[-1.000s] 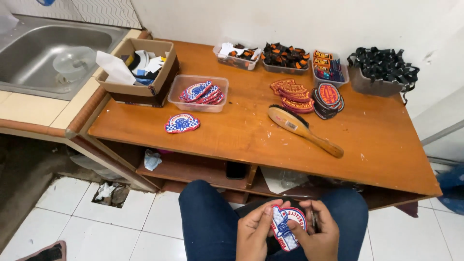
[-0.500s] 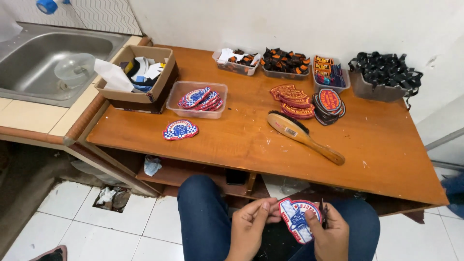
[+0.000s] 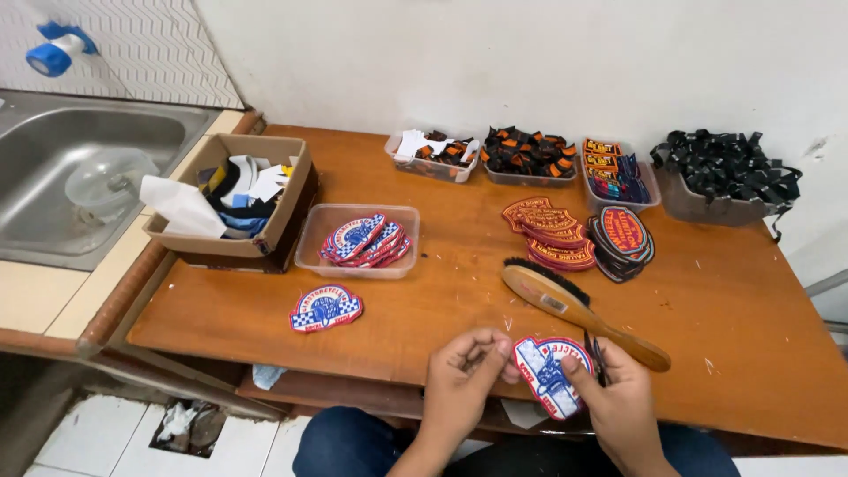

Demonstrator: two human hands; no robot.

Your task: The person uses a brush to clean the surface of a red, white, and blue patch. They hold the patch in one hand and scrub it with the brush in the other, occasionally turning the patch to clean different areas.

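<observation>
Head view: right hand (image 3: pixel 623 397) pinches the embroidered patch (image 3: pixel 549 374), long axis slanting down-right; left hand (image 3: pixel 466 371), fingers curled, touches its left edge

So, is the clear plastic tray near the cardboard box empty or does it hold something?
Not empty: the clear tray holds a stack of embroidered patches.

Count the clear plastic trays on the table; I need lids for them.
4: one holding patches beside the cardboard box, three in a row at the wall.
</observation>
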